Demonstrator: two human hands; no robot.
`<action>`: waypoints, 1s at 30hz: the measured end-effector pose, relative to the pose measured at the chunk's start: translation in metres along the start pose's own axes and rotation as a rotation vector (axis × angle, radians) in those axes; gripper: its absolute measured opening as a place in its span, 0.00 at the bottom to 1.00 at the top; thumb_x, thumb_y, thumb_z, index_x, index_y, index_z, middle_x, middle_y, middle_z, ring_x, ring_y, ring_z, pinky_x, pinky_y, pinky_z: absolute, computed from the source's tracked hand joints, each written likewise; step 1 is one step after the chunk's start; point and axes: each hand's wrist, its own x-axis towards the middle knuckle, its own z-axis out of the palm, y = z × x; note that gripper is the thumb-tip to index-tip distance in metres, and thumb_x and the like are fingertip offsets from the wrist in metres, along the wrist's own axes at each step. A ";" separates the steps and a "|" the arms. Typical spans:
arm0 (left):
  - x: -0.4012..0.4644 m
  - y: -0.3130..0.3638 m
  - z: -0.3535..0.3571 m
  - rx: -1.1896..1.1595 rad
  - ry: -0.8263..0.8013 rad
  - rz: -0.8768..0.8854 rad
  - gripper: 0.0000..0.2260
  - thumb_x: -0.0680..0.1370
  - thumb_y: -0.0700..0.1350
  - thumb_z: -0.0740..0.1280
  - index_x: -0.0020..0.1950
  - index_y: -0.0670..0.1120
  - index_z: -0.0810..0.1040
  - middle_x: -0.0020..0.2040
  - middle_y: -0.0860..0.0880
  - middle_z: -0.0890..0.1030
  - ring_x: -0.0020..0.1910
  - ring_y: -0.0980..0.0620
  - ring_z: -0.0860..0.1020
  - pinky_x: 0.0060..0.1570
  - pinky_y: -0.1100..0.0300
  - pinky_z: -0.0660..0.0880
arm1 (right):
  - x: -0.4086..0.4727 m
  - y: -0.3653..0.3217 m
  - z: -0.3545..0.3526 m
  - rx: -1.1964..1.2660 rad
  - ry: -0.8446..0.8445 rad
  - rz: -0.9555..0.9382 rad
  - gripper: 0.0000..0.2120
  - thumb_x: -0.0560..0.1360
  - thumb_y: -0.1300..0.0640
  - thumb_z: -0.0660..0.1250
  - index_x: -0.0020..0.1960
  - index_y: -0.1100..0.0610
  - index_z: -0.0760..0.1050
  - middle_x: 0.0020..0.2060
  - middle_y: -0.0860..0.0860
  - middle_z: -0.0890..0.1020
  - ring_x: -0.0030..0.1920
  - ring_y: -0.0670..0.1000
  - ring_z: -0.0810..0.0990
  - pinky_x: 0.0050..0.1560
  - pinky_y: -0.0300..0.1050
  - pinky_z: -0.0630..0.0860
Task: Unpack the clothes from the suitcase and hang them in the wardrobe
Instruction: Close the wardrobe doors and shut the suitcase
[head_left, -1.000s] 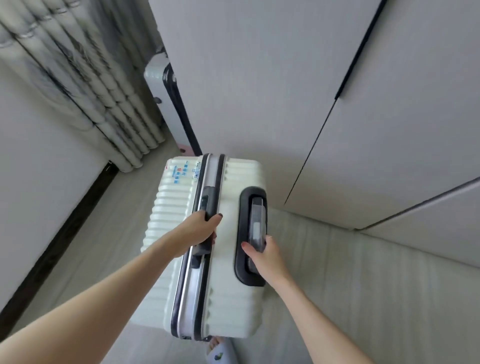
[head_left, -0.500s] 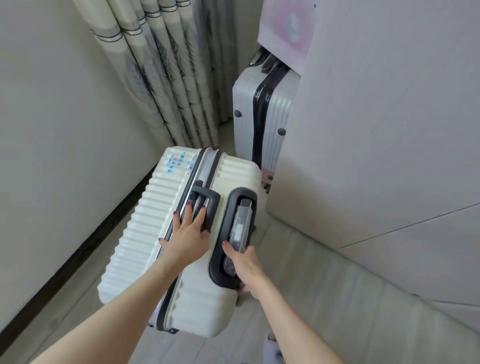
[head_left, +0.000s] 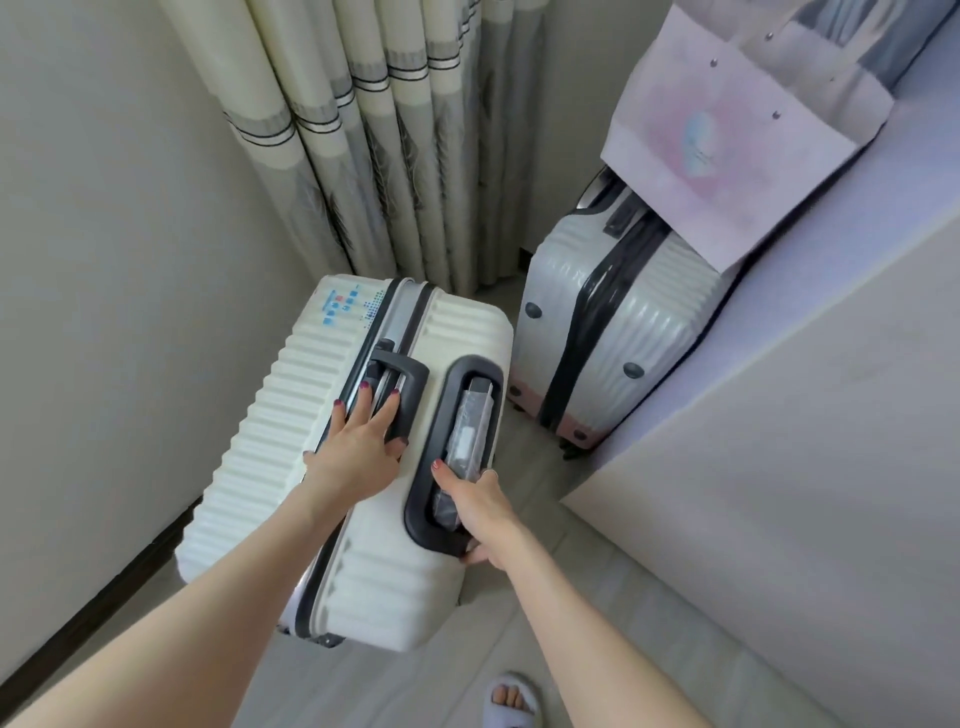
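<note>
A white ribbed suitcase (head_left: 270, 467) stands closed on the floor, seen from above. My left hand (head_left: 358, 452) lies on its top with straight fingers reaching over the black carry handle (head_left: 408, 387). My right hand (head_left: 478, 506) grips the suitcase's top edge: the thumb lies in the black recess on the plastic-wrapped pull handle (head_left: 467, 431), and the fingers curl round the outer side. The wardrobe (head_left: 805, 493) shows as a pale panel at the right, with its doors out of view. No clothes are visible.
A second grey suitcase (head_left: 639, 332) with a black zip stands against the wardrobe, a pink-and-white paper bag (head_left: 727, 145) on top. Curtains (head_left: 389, 156) hang behind. A wall (head_left: 104, 260) with dark skirting (head_left: 78, 623) runs on the left. My slippered foot (head_left: 511, 701) is below.
My left hand has let go of the carry handle and its fingers now lie straight. The view has swung left, away from the wardrobe doors, with the suitcase turned slightly.
</note>
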 end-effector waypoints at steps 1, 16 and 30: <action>0.007 0.003 -0.006 0.001 0.001 0.000 0.26 0.81 0.49 0.55 0.76 0.57 0.46 0.77 0.52 0.42 0.76 0.44 0.40 0.67 0.34 0.58 | 0.005 -0.008 -0.001 0.013 -0.002 -0.004 0.40 0.72 0.36 0.64 0.74 0.55 0.53 0.70 0.55 0.65 0.68 0.60 0.67 0.66 0.61 0.68; 0.155 0.049 -0.095 0.066 -0.047 0.136 0.26 0.81 0.52 0.53 0.76 0.58 0.44 0.77 0.53 0.39 0.76 0.46 0.39 0.66 0.30 0.53 | 0.083 -0.145 -0.004 0.115 0.182 0.019 0.40 0.72 0.33 0.59 0.75 0.53 0.53 0.71 0.55 0.65 0.67 0.60 0.68 0.65 0.60 0.68; 0.267 0.079 -0.157 -0.214 0.059 0.461 0.24 0.81 0.43 0.56 0.76 0.52 0.54 0.78 0.49 0.49 0.76 0.48 0.44 0.73 0.40 0.45 | 0.133 -0.231 -0.020 -0.197 0.618 -0.378 0.34 0.76 0.45 0.63 0.74 0.61 0.53 0.72 0.56 0.61 0.71 0.56 0.64 0.68 0.47 0.65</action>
